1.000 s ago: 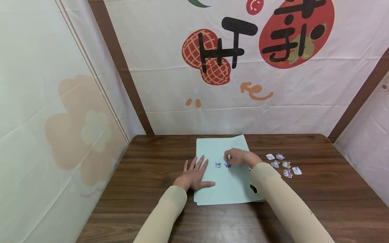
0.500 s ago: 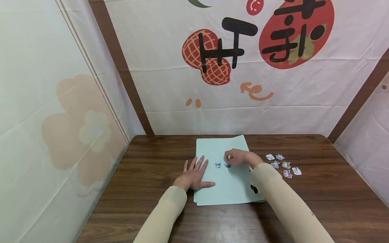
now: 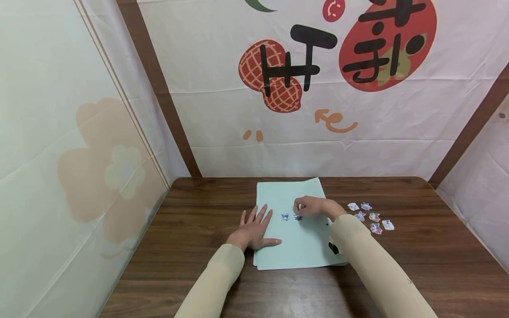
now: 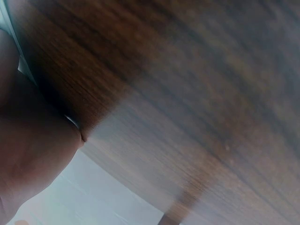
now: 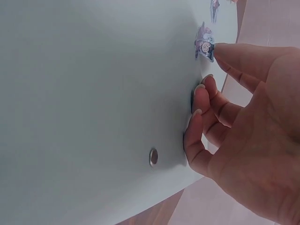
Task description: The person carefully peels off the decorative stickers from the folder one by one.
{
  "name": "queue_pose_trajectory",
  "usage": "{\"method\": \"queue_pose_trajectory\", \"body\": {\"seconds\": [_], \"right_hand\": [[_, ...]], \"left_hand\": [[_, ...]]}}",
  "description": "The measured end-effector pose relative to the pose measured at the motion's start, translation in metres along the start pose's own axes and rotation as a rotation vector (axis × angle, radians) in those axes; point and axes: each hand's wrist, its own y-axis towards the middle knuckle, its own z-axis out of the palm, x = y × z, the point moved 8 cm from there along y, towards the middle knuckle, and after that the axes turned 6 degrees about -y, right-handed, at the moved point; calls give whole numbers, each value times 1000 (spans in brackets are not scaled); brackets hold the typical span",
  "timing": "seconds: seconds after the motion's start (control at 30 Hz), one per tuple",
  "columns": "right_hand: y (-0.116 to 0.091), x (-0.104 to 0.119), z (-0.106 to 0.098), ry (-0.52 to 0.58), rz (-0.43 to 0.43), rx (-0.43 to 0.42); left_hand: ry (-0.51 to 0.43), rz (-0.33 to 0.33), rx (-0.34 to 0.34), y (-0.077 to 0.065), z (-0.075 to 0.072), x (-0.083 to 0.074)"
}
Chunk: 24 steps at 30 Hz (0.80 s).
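Note:
A pale blue-green sheet [image 3: 298, 254], with another edge showing beneath it, lies on the table. My left hand [image 3: 252, 232] rests spread on the sheet's left edge, fingers straight. Over the sheet's middle, my right hand [image 3: 310, 206] pinches a small purple character sticker [image 5: 205, 43] between thumb and index finger, the thumb tip at the sticker's edge. The other fingers of that hand curl with their tips against the sheet. To the left of this sticker, a second sticker [image 3: 285, 217] lies on the sheet. In the left wrist view, part of the left hand [image 4: 33, 140] shows at the left side.
Several cut-out stickers [image 3: 374, 217] lie on the brown wooden table [image 3: 191, 225] to the right of the sheet. A small round metal disc [image 5: 153, 157] sits on the sheet. A printed white cloth [image 3: 222, 101] hangs behind the table's far edge.
The right hand stays at the same sticker, with hardly any movement. The left hand and the other stickers keep their places; the head view shifts very slightly.

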Motion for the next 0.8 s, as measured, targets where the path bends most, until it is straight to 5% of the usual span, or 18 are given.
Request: {"method": "queue_pose_trajectory", "body": {"seconds": [0.8], "right_hand": [[-1, -3, 1, 54, 8, -5]], "left_hand": [[12, -2, 8, 6, 5, 5]]}}
